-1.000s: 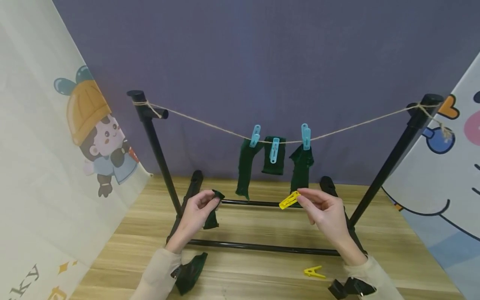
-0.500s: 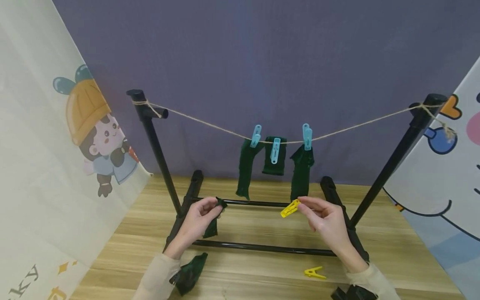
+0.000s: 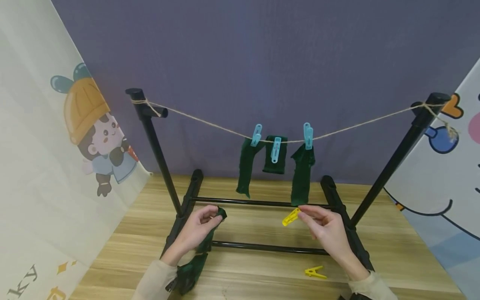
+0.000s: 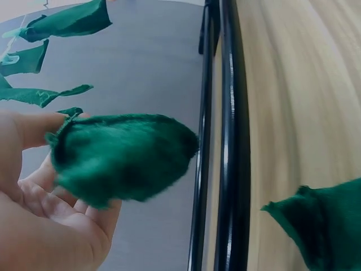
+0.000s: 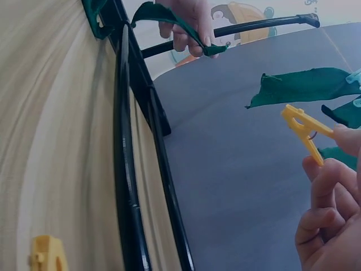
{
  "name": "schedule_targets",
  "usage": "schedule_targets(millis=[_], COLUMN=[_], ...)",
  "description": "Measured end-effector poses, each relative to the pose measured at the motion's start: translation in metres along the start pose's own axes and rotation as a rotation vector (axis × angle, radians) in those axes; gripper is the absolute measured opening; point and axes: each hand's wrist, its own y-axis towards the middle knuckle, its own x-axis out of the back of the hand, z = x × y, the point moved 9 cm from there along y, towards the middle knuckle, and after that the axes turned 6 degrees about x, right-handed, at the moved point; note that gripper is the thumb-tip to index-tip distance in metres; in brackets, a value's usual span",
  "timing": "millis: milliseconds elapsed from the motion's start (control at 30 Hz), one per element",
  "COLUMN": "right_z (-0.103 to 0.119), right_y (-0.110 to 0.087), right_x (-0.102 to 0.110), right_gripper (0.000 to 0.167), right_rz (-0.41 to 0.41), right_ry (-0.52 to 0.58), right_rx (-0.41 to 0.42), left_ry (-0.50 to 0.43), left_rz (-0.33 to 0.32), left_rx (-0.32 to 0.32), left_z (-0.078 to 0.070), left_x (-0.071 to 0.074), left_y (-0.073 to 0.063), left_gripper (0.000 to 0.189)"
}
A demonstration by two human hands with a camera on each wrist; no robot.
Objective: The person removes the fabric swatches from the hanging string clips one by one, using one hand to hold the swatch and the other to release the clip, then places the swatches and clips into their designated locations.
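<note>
My left hand [image 3: 196,229] pinches a dark green cloth strip [image 4: 124,158] by its top end, and the strip hangs down in front of the rack's lower bar. On the right side, my right hand [image 3: 328,229] holds a yellow clothespin [image 3: 291,217] between thumb and fingers, its jaws pointing left, away from the line. Three green cloth pieces hang from the twine [image 3: 210,123]: a left strip [image 3: 245,171], a short middle one [image 3: 275,160] and a right strip [image 3: 301,179]. Blue clothespins [image 3: 276,150] grip them there.
A black frame with a left post [image 3: 157,154] and a right post [image 3: 397,166] bears the twine; its low bars [image 3: 262,247] cross the wooden table [image 3: 255,275]. Another green cloth [image 3: 193,273] lies near my left sleeve. A second yellow clothespin [image 3: 316,272] lies front right.
Both hands have come down a little, the left with its green cloth strip, the right with the yellow clothespin. The pieces hanging on the twine stay as they were.
</note>
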Motion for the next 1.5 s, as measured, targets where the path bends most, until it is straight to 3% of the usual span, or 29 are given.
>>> schedule_targets(millis=[333, 767, 1033, 1167, 1367, 1500], right_z=[-0.014, -0.033, -0.041, -0.046, -0.052, -0.054], right_y=[-0.011, -0.027, -0.035, -0.040, -0.048, -0.050], right_x=[0.002, 0.006, 0.004, 0.002, -0.001, -0.001], right_gripper=[0.023, 0.027, 0.029, 0.032, 0.041, 0.042], right_rz=[0.001, 0.013, 0.067, 0.112, 0.148, 0.151], right_ry=[-0.012, -0.049, -0.127, -0.137, -0.110, -0.106], right_rx=[-0.070, -0.167, -0.225, -0.276, -0.327, -0.328], left_ry=[0.002, 0.028, 0.101, 0.122, 0.204, 0.221], left_rz=[0.085, 0.180, 0.216, 0.276, 0.367, 0.395], left_rx=[0.017, -0.013, 0.044, 0.009, -0.015, -0.003], left_z=[0.015, 0.028, 0.040, 0.044, 0.050, 0.053], left_x=[-0.009, -0.018, -0.025, -0.035, -0.050, -0.054], left_y=[-0.007, -0.025, -0.032, -0.037, -0.042, -0.043], left_gripper=[0.047, 0.044, 0.048, 0.042, 0.016, 0.017])
